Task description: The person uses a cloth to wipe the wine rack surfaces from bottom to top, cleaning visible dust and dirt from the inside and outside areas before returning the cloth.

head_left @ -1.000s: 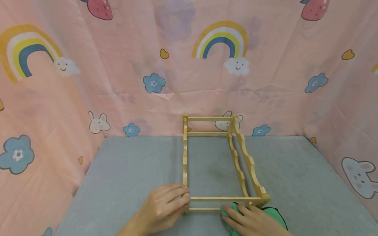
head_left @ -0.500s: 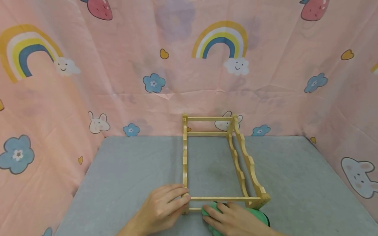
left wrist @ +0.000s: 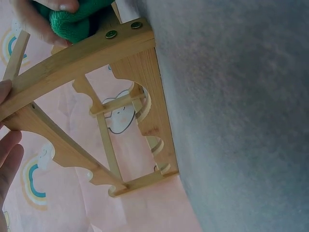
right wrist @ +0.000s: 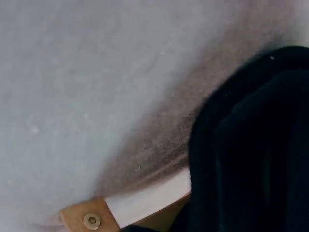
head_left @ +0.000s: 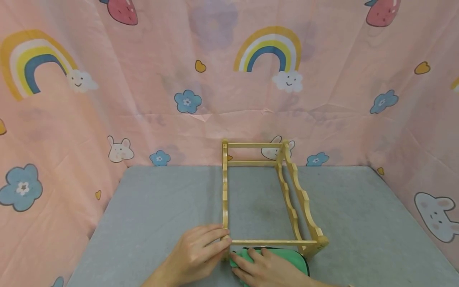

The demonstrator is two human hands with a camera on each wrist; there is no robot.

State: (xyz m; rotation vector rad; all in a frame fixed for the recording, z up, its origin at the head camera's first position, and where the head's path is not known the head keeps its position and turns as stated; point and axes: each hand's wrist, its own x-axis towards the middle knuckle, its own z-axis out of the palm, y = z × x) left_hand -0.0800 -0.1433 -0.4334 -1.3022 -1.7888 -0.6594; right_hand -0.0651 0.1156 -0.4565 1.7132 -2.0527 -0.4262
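A light wooden rack (head_left: 224, 191) with scalloped side rails and crossbars stands on the grey tabletop. My left hand (head_left: 195, 253) grips its near left corner, thumb and fingers around the wood; in the left wrist view fingertips (left wrist: 10, 150) show at the frame. My right hand (head_left: 267, 269) holds a green, fluffy cloth (head_left: 292, 259) with black edging against the near lower crossbar, close beside my left hand. That bar is mostly covered by the cloth. In the right wrist view the cloth's dark edge (right wrist: 205, 130) fills the right side, hiding the fingers.
The grey tabletop (head_left: 161, 203) extends to both sides of the rack. A pink patterned curtain (head_left: 222, 87) hangs behind and at the sides, right at the rack's far end. Metal screws (left wrist: 111, 34) are set in the rack's end piece.
My right hand has slid left with the green cloth along the near crossbar, from the right corner almost to my left hand. The left hand and the rack stay put.
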